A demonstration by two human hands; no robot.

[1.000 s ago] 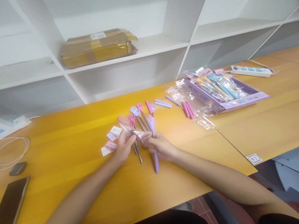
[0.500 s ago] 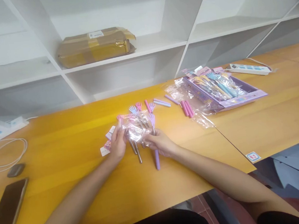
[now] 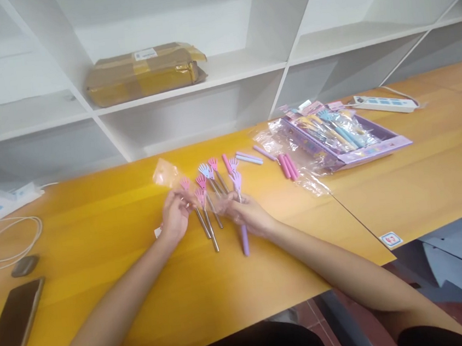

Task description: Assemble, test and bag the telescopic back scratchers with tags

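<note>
My right hand [image 3: 249, 213] is closed round a lavender back scratcher [image 3: 245, 242], its hand-shaped head sticking up above my fingers and its handle hanging below. Part of a clear plastic bag [image 3: 165, 172] stretches, motion-blurred, from beside my left hand [image 3: 175, 216] toward the right one. Fingers of the left hand are pinched on this bag. Between the hands lie several back scratchers with bare metal rods, among them a pink one [image 3: 201, 184] and a blue one [image 3: 205, 170]. A white card [image 3: 158, 232] is mostly hidden behind my left wrist.
Loose pink handle sleeves [image 3: 288, 167] and lilac-blue ones [image 3: 249, 158] lie at the back. A purple display box [image 3: 371, 154] holds packaged scratchers, with clear wrappers beside it. A phone [image 3: 14, 330], cable and power strip [image 3: 7, 203] are at left. White shelving holds a taped carton [image 3: 144, 75].
The plastic bag has swung from between my hands up and to the left, uncovering the pink scratchers. My left hand has shifted slightly left; the lavender scratcher has risen a little.
</note>
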